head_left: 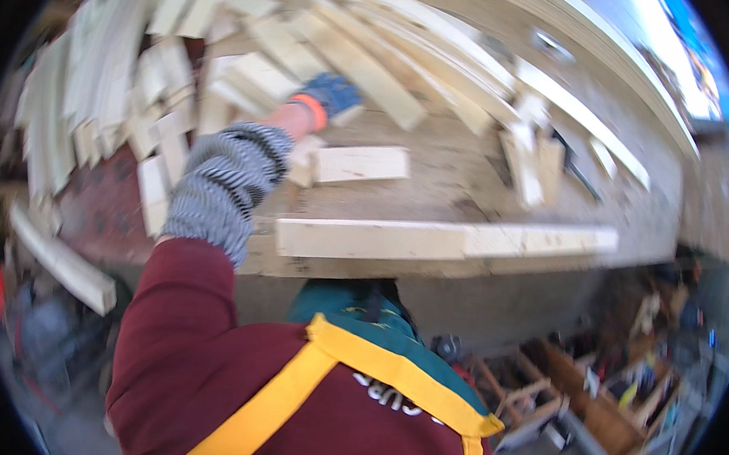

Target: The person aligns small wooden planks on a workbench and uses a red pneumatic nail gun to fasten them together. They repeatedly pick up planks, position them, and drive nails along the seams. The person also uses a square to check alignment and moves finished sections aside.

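Note:
My left hand (pixel 331 96), in a blue work glove with an orange cuff, reaches over the workbench (pixel 460 183) into a spread of pale wooden pieces. It lies over the near end of a short wooden board (pixel 286 49); a bit of pale wood shows just below the glove. Motion blur smears the fingers, so whether they grip the board is unclear. Nearer to me lies a wooden block (pixel 362 165). Along the bench's front edge rests a long narrow row of wood (pixel 372 239), with a joint line partway. My right hand is out of view.
Long wooden strips (pixel 101 65) are stacked at the left. Several long boards (pixel 428 42) lie at the back. A dark tool (pixel 578 166) sits beside upright-looking offcuts (pixel 523 158) on the right. Below the bench at right is a wooden frame (pixel 589 395) amid clutter.

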Demonstrator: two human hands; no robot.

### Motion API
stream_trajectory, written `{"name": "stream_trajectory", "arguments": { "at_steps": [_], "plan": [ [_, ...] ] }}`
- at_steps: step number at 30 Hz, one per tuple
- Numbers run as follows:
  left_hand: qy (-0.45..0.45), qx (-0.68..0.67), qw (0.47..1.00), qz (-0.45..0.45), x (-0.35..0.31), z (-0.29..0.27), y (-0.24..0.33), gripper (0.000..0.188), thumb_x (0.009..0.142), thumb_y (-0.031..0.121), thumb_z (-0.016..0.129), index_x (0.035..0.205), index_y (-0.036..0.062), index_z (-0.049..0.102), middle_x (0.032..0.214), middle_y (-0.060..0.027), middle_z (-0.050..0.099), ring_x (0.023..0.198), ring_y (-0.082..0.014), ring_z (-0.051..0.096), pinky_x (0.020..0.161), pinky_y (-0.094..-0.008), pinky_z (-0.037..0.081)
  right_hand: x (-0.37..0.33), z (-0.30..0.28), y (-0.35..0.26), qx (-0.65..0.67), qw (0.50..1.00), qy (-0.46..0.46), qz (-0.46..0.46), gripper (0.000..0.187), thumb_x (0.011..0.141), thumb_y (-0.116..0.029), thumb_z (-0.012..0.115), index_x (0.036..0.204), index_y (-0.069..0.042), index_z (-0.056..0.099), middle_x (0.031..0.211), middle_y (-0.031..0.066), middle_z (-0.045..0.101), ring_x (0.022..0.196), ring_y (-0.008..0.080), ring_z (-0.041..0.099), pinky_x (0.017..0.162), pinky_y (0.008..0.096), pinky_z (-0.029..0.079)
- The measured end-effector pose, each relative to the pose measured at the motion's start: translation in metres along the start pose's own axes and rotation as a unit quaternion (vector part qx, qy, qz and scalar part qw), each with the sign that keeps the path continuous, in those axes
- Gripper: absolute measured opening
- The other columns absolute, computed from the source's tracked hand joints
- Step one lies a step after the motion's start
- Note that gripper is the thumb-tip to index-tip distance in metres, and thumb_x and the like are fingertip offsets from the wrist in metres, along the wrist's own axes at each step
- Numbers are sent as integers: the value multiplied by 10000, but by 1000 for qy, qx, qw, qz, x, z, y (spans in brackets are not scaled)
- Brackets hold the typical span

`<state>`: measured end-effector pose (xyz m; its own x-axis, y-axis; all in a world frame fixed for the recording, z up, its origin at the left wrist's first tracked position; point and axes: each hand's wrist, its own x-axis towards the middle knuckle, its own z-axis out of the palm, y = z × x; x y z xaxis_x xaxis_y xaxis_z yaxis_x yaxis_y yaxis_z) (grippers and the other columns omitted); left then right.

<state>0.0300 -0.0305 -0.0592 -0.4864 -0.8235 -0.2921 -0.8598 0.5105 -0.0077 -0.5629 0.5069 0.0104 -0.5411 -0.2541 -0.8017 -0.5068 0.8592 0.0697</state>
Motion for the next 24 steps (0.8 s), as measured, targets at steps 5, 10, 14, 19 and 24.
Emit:
{"name": "stream_trajectory", "arguments": {
  "at_steps": [5, 10, 14, 19, 24],
  "plan": [
    [5, 86, 995, 48, 24, 40, -14, 369, 869, 158, 549, 1232, 214, 587, 1191, -50, 607, 1149, -252, 573, 1031, -421, 407, -7, 28, 16, 20, 999, -28, 0, 636, 698, -303, 732, 1292, -112, 610, 1025, 159, 704, 830, 295, 698, 726, 408, 552],
    [-49, 103, 993, -37, 44, -11, -11, 643, 644, 215, 735, 1256, 175, 545, 1248, -83, 544, 1229, -270, 504, 1106, -405, 347, -18, 46, 14, 98, 989, -71, 81, 607, 707, -284, 720, 1283, -123, 618, 993, 152, 709, 789, 288, 700, 691, 411, 555],
    [385, -64, 920, 26, 16, -46, -53, 744, 635, 125, 759, 1333, 92, 503, 1321, -143, 544, 1194, -310, 553, 1058, -380, 430, 1, 38, 20, 134, 972, -142, 127, 433, 718, -215, 721, 1128, -98, 644, 792, 112, 684, 609, 226, 654, 544, 380, 521],
    [531, -328, 778, -75, -38, -199, 10, 897, 721, 3, 827, 1464, 62, 327, 1348, -165, 527, 1189, -260, 563, 986, -384, 508, 80, 37, 54, 209, 951, -170, 151, 381, 742, -221, 739, 1074, -74, 621, 752, 120, 657, 579, 265, 631, 534, 425, 529],
    [515, -542, 664, -4, -85, -271, 159, 726, 882, -84, 538, 1525, 97, 253, 1382, -237, 510, 1249, -349, 538, 1063, -450, 441, 144, -22, 53, 187, 958, -174, 134, 320, 760, -223, 722, 1009, -45, 627, 746, 137, 650, 568, 286, 624, 516, 447, 530]
  ]
}}
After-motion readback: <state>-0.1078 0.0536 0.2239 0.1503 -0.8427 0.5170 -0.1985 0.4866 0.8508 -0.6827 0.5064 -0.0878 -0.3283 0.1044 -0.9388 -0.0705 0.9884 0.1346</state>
